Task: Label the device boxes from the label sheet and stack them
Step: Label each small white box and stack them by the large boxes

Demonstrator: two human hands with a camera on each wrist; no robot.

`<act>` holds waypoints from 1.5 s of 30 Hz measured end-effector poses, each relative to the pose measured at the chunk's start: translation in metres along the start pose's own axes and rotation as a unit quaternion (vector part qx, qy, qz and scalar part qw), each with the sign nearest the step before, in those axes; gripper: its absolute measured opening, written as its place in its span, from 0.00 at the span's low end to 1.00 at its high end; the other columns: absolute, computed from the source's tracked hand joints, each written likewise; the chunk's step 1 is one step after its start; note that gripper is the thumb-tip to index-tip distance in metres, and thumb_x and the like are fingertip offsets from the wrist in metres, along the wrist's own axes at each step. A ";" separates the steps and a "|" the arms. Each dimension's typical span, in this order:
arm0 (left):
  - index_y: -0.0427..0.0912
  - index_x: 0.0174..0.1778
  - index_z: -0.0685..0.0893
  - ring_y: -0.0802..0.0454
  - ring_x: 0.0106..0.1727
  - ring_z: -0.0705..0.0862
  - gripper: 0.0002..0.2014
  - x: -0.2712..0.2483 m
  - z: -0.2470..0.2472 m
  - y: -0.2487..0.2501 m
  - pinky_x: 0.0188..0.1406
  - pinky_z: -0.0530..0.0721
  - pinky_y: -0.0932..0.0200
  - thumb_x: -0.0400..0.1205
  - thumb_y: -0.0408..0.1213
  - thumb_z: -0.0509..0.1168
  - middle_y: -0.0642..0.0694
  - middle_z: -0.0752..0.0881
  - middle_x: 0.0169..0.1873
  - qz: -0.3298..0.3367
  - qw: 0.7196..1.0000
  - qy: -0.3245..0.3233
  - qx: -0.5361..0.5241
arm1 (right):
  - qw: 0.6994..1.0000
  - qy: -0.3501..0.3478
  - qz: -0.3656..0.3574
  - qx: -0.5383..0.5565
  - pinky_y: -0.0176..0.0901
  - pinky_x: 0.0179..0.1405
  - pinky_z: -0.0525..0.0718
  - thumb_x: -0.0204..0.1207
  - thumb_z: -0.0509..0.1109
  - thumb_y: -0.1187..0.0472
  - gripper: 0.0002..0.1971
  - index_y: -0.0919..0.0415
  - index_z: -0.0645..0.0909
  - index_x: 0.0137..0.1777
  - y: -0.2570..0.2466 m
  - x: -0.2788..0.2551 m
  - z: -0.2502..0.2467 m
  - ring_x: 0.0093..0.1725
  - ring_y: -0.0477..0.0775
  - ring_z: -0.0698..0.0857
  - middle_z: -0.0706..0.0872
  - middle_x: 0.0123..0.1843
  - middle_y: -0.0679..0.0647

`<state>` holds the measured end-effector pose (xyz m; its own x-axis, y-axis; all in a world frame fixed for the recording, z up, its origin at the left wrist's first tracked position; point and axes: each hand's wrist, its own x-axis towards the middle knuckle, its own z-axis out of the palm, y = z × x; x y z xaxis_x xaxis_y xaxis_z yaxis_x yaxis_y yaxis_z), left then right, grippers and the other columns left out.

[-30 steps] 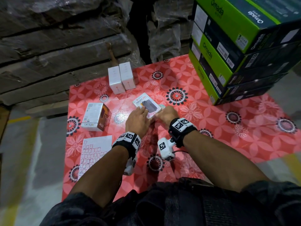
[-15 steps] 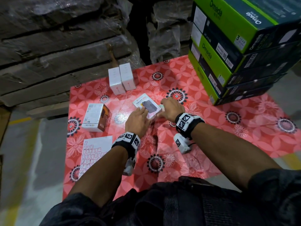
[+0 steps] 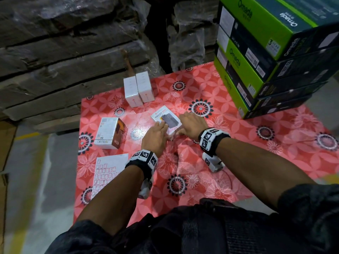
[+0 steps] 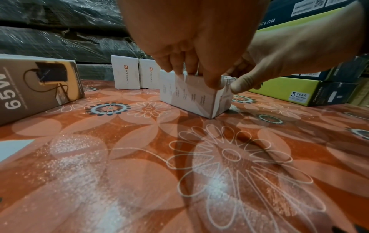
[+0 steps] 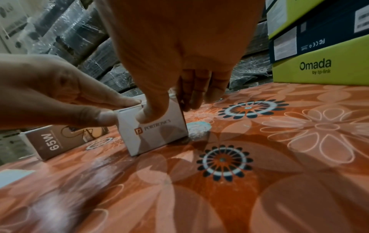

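A white power bank box [image 3: 166, 121] marked HALLEY 20K lies flat on the red flowered tablecloth [image 3: 238, 143]. My left hand [image 3: 162, 126] holds its near left part, fingers over the top edge and thumb at the near corner [image 4: 215, 83]. My right hand [image 3: 183, 123] grips the box's right end, with the thumb [image 5: 151, 115] on the near face and the fingers down its far side. The label sheet [image 3: 108, 173] lies near the cloth's front left. A brown 65W box [image 3: 108, 132] sits left of it, and two white boxes [image 3: 138, 88] stand side by side behind.
A tall stack of green and black Omada cartons [image 3: 256, 52] fills the right rear of the cloth. Plastic-wrapped stacks [image 3: 73, 43] rise behind the table. A small pale scrap [image 5: 197, 129] lies against the box's right side. Grey floor shows to the left.
My right hand has slid from the box's near end forward along its right side. The left hand has stayed on the box, which rests in the same spot.
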<state>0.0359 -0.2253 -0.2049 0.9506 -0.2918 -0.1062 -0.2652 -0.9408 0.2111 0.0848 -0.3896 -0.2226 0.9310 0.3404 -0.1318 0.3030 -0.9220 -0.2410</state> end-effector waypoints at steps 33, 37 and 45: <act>0.39 0.76 0.68 0.39 0.68 0.80 0.24 0.002 0.017 -0.013 0.66 0.78 0.48 0.84 0.37 0.64 0.38 0.80 0.69 -0.193 0.928 0.030 -0.317 | 0.965 -0.088 0.124 0.216 0.51 0.47 0.87 0.74 0.75 0.46 0.18 0.61 0.86 0.51 -0.013 0.010 -0.003 0.46 0.61 0.89 0.89 0.45 0.58; 0.42 0.68 0.72 0.41 0.62 0.85 0.19 0.004 0.025 -0.016 0.62 0.83 0.39 0.81 0.36 0.66 0.39 0.84 0.61 -0.201 0.902 0.046 -0.380 | 0.961 -0.099 0.122 0.227 0.42 0.33 0.78 0.76 0.74 0.49 0.17 0.64 0.86 0.53 -0.013 0.009 -0.009 0.38 0.58 0.85 0.86 0.40 0.57; 0.42 0.66 0.73 0.41 0.60 0.85 0.16 0.004 0.031 -0.014 0.62 0.83 0.40 0.83 0.33 0.64 0.40 0.85 0.60 -0.192 0.898 0.060 -0.391 | 0.960 -0.110 0.132 0.222 0.47 0.40 0.85 0.75 0.75 0.49 0.18 0.64 0.86 0.55 -0.017 0.009 -0.010 0.44 0.60 0.88 0.89 0.47 0.60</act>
<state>0.0385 -0.2189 -0.2382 0.9704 0.0936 -0.2225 0.2369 -0.5453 0.8041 0.0897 -0.3730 -0.2102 0.8834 0.1820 -0.4318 -0.0983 -0.8290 -0.5505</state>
